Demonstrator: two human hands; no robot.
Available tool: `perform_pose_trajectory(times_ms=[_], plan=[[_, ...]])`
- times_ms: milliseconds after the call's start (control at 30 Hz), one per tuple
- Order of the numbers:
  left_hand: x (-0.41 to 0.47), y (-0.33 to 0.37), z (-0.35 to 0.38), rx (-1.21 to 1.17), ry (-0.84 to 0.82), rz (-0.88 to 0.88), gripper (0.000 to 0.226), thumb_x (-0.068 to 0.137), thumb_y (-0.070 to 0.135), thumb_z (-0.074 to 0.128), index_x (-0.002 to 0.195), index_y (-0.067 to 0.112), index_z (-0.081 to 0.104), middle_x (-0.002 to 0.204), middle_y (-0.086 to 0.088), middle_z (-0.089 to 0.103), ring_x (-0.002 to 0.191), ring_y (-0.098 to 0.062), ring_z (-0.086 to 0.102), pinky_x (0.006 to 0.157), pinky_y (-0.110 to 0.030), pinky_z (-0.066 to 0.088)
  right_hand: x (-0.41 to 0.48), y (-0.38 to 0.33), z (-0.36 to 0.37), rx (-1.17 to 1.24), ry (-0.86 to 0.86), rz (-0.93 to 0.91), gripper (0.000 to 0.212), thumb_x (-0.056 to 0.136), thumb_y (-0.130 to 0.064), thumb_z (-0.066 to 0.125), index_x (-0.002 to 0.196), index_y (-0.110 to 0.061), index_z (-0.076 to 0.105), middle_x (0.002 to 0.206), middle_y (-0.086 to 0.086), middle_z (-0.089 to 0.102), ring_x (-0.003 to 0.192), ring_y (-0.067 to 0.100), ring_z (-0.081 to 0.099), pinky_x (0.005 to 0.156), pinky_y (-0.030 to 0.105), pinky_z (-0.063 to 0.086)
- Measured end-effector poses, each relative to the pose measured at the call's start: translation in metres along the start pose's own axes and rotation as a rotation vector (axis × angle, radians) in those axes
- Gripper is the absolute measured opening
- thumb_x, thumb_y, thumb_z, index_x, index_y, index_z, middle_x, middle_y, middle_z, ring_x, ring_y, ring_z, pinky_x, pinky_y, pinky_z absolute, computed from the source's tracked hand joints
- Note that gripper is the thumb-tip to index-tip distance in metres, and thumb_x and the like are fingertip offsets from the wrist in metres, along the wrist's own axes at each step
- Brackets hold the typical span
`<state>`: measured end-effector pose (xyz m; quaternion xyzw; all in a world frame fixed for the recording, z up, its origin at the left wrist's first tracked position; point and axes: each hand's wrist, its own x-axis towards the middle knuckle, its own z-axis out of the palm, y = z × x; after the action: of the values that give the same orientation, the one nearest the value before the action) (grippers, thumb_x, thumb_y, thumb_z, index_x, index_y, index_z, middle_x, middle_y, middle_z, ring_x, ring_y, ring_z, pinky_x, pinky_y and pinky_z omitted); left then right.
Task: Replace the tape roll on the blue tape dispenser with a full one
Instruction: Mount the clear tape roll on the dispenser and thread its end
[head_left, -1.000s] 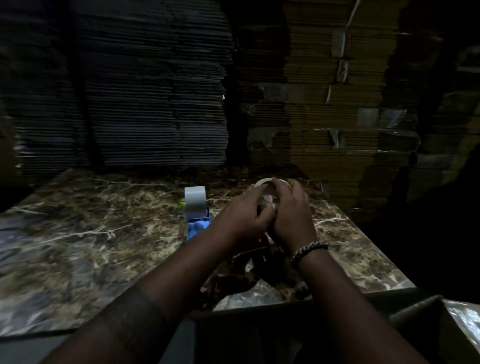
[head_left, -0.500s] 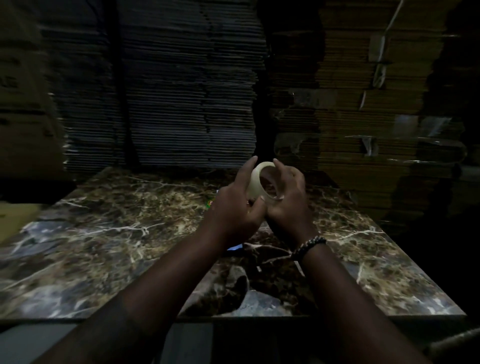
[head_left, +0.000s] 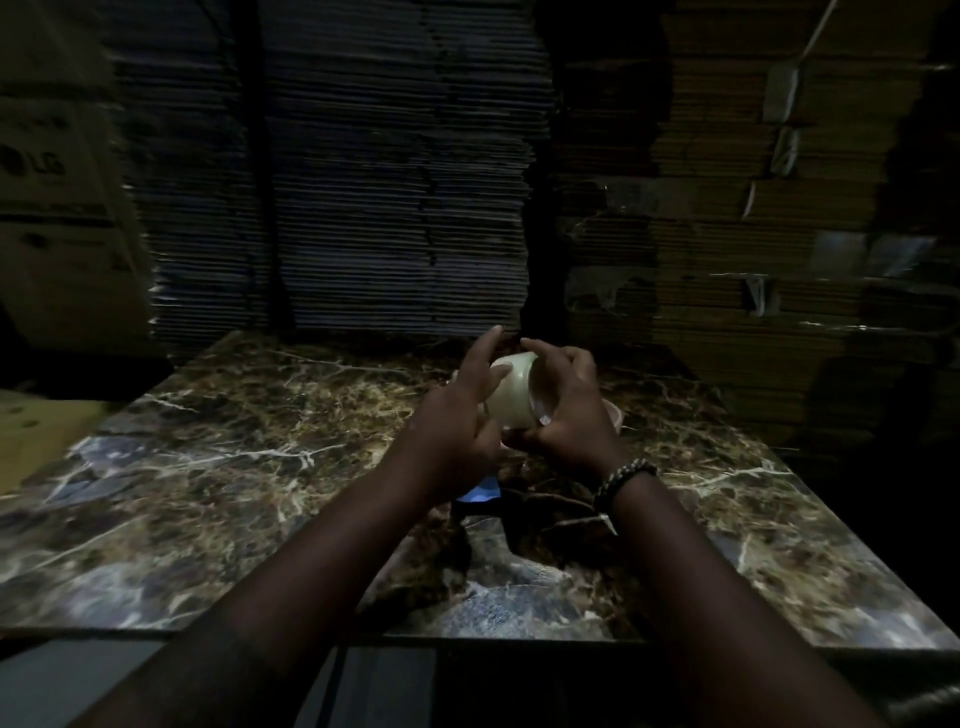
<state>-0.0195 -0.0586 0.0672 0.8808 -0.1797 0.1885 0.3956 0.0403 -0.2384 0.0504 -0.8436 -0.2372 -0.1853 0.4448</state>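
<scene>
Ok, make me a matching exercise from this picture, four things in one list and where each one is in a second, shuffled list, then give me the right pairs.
Things:
1. tape roll
2. beaded bracelet
3. blue tape dispenser
4. stacks of flattened cardboard

Places:
A. behind the marble table
B. on the right wrist
C. held up between the left hand and the right hand
D. on the table, mostly hidden under the left forearm

Pairs: 1-C, 2-B, 3-D, 4-A
</scene>
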Motion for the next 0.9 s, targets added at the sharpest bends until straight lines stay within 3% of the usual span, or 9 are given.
perform_pose_trajectory(times_ms=[33, 100, 167, 267, 400, 467, 567, 733, 900], plan=[[0.0, -0.003, 0.0, -0.004, -0.008, -0.006, 0.09, 0.084, 0.02, 0.049, 0.163, 0.038, 0.009, 0.153, -0.001, 0.056, 0.134, -0.009, 0.055, 0.098, -0.014, 0.044, 0.0, 0.004, 0.002, 0.007, 0.012, -0.017, 0.108, 0.055, -0.029, 0.097, 0.149, -0.037, 0.046, 0.134, -0.005, 0.034, 0.127, 0.02, 0.049, 0.108, 0.042, 0.053], [0.001, -0.01, -0.001, 0.001, 0.008, 0.01, 0.086, 0.085, 0.018, 0.05, 0.163, 0.032, 0.017, 0.155, 0.001, 0.053, 0.115, 0.007, 0.062, 0.085, -0.001, 0.04, -0.001, 0.009, 0.006, 0.023, 0.03, -0.046, 0.103, 0.053, -0.038, 0.094, 0.145, -0.04, 0.048, 0.134, -0.005, 0.038, 0.127, 0.019, 0.051, 0.106, 0.042, 0.054], [0.001, -0.017, 0.0, 0.013, 0.07, 0.012, 0.08, 0.088, 0.017, 0.052, 0.161, 0.032, 0.025, 0.152, 0.002, 0.056, 0.091, 0.002, 0.069, 0.077, -0.011, 0.049, -0.002, 0.012, 0.01, 0.026, 0.054, -0.071, 0.102, 0.053, -0.037, 0.096, 0.144, -0.038, 0.05, 0.136, -0.005, 0.041, 0.126, 0.018, 0.052, 0.106, 0.042, 0.053], [0.0, -0.029, 0.002, 0.014, 0.202, -0.033, 0.072, 0.09, 0.022, 0.055, 0.158, 0.031, 0.035, 0.138, -0.005, 0.065, 0.102, -0.02, 0.069, 0.084, -0.034, 0.056, -0.004, 0.014, 0.012, 0.046, 0.093, -0.087, 0.103, 0.055, -0.022, 0.1, 0.145, -0.03, 0.052, 0.139, -0.002, 0.042, 0.124, 0.014, 0.051, 0.103, 0.031, 0.053], [-0.001, -0.041, 0.004, -0.001, 0.209, -0.127, 0.07, 0.089, 0.027, 0.058, 0.157, 0.027, 0.039, 0.155, -0.004, 0.052, 0.135, -0.023, 0.053, 0.104, -0.032, 0.043, -0.005, 0.017, 0.015, 0.066, 0.115, -0.097, 0.103, 0.055, -0.019, 0.102, 0.142, -0.034, 0.05, 0.143, 0.001, 0.045, 0.127, 0.015, 0.051, 0.102, 0.027, 0.049], [-0.002, -0.047, 0.006, -0.036, 0.184, -0.188, 0.068, 0.092, 0.027, 0.066, 0.154, 0.031, 0.041, 0.15, -0.003, 0.055, 0.132, -0.024, 0.055, 0.102, -0.033, 0.045, -0.007, 0.018, 0.016, 0.097, 0.12, -0.073, 0.103, 0.055, -0.018, 0.103, 0.143, -0.034, 0.051, 0.145, -0.001, 0.046, 0.13, 0.014, 0.052, 0.103, 0.029, 0.051], [-0.005, -0.054, 0.009, -0.115, 0.134, -0.256, 0.073, 0.083, 0.046, 0.071, 0.15, 0.04, 0.041, 0.138, 0.003, 0.062, 0.117, -0.021, 0.064, 0.097, -0.04, 0.054, -0.009, 0.018, 0.016, 0.126, 0.124, -0.052, 0.103, 0.056, -0.015, 0.102, 0.144, -0.029, 0.052, 0.145, -0.006, 0.047, 0.132, 0.008, 0.051, 0.103, 0.028, 0.052], [-0.004, -0.065, 0.013, -0.325, 0.08, -0.286, 0.079, 0.079, 0.052, 0.072, 0.15, 0.038, 0.041, 0.137, 0.003, 0.064, 0.12, -0.01, 0.065, 0.101, -0.048, 0.057, -0.009, 0.022, 0.02, 0.142, 0.091, -0.023, 0.103, 0.057, -0.018, 0.1, 0.143, -0.043, 0.049, 0.146, -0.015, 0.045, 0.134, 0.011, 0.052, 0.1, 0.047, 0.058], [-0.003, -0.066, 0.015, -0.383, 0.089, -0.249, 0.063, 0.099, 0.024, 0.066, 0.155, 0.032, 0.039, 0.147, -0.002, 0.058, 0.126, -0.01, 0.061, 0.106, -0.042, 0.054, -0.008, 0.028, 0.021, 0.106, 0.055, -0.021, 0.105, 0.056, -0.015, 0.099, 0.143, -0.043, 0.047, 0.148, -0.01, 0.048, 0.135, 0.012, 0.051, 0.105, 0.049, 0.054]])
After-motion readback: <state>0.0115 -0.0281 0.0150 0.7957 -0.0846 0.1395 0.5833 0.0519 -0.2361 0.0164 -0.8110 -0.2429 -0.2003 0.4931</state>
